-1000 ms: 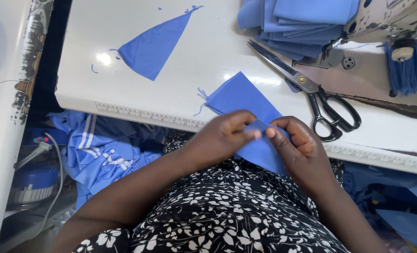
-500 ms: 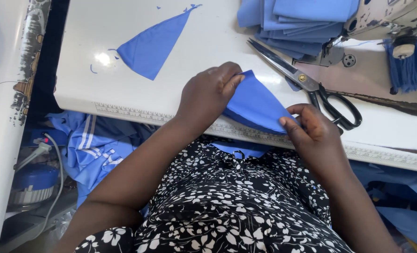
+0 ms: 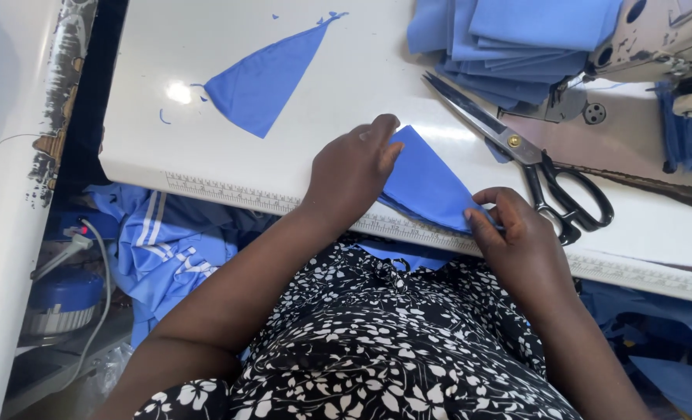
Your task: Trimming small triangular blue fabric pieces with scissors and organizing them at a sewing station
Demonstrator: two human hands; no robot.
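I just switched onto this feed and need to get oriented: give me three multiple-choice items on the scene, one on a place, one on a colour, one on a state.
1. Where do the scissors lie?
A. On the white table, right of the folded blue fabric piece
B. On the floor
C. On the stack of blue fabric

2. What colour are the scissor handles?
A. Red
B. Black
C. Yellow

3. What is the left hand doing?
A. Gripping the scissors
B. Hanging off the table
C. Pressing flat on the folded piece

Answers:
1 A: they rest on the tabletop beside that piece.
2 B: the loops are dark black.
3 C: its palm lies on the fabric, while the right hand pinches the near corner.
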